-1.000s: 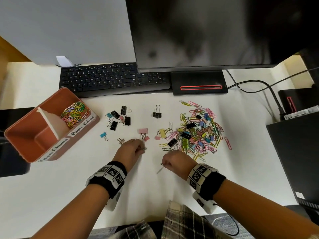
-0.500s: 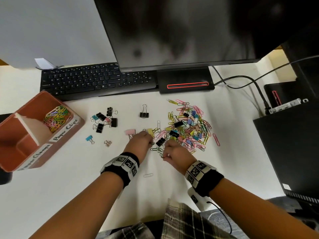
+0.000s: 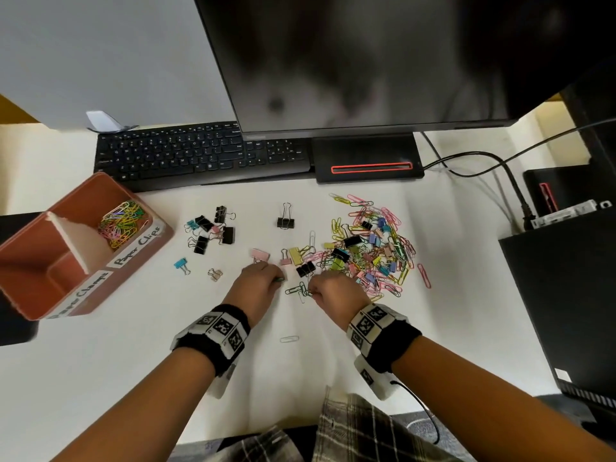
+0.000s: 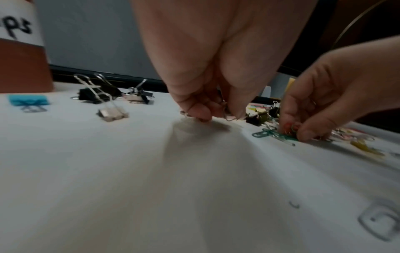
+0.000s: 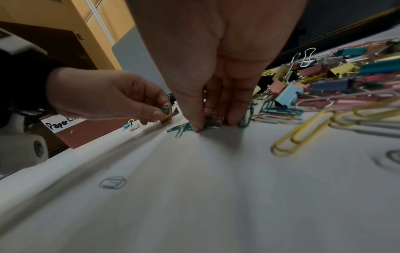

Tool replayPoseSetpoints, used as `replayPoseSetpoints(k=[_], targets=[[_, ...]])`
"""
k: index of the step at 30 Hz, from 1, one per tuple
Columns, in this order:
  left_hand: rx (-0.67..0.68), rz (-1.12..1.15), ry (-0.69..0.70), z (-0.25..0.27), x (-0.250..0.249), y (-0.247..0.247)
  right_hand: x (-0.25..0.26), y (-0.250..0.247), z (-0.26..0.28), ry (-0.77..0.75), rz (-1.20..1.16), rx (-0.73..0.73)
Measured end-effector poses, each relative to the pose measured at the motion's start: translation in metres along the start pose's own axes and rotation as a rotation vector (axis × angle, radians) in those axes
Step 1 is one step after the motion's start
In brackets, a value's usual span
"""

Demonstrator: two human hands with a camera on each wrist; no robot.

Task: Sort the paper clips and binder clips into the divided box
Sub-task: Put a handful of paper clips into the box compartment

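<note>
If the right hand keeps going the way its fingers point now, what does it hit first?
The right hand points forward-left at the green paper clips under its fingertips; beyond them, probably the black binder clip, though depth is unclear.

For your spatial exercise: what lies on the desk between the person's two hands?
In the head view, a few green paper clips lie between the left hand and right hand, touching the right fingers; otherwise bare desk.

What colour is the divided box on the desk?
Reddish-brown, terracotta-like, with a white divider; the divided box shows best in the head view.
</note>
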State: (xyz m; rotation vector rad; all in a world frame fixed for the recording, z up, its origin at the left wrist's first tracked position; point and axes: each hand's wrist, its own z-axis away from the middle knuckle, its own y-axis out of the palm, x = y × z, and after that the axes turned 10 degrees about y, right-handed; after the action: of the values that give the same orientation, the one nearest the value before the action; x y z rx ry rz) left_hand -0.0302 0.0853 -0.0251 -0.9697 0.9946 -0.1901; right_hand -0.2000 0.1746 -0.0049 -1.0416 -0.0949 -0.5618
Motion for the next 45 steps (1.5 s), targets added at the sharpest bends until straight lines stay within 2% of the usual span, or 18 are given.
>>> replayPoseSetpoints(k=[2, 4, 7, 10, 15, 20, 27, 33, 38, 41, 45], targets=[[-0.05, 0.021, 0.048, 0.009, -0.001, -0.005, 0.001, 0.002, 0.0, -0.002, 0.001, 0.009], [-0.041, 0.048, 0.11, 0.02, -0.007, -0.008, 0.0, 0.001, -0.001, -0.009, -0.019, 0.013], [0.095, 0.08, 0.177, 0.038, -0.013, 0.0, -0.004, -0.002, -0.002, -0.014, -0.087, 0.047], [0.214, 0.074, 0.183, 0.051, -0.013, 0.013, -0.004, -0.003, 0.001, -0.044, -0.131, 0.079], [0.285, 0.015, 0.198, 0.058, -0.009, 0.026, 0.007, 0.004, 0.0, -0.082, -0.178, 0.071], [0.221, 0.008, 0.171, 0.051, -0.01, 0.017, 0.018, 0.01, -0.013, -0.076, -0.11, 0.054], [0.163, -0.032, 0.017, 0.03, -0.006, -0.001, 0.03, 0.007, -0.023, -0.016, -0.063, 0.086], [0.129, -0.029, 0.002, 0.034, 0.003, -0.002, 0.034, 0.006, -0.023, -0.028, 0.019, 0.114], [0.061, 0.046, -0.009, 0.039, 0.006, -0.001, 0.032, -0.006, -0.02, -0.058, -0.075, 0.145], [-0.021, 0.09, -0.025, 0.046, 0.01, -0.014, 0.031, -0.021, -0.017, -0.075, -0.221, 0.057], [-0.253, 0.128, -0.094, 0.057, 0.019, -0.066, 0.059, -0.045, -0.024, -0.146, -0.303, -0.009]])
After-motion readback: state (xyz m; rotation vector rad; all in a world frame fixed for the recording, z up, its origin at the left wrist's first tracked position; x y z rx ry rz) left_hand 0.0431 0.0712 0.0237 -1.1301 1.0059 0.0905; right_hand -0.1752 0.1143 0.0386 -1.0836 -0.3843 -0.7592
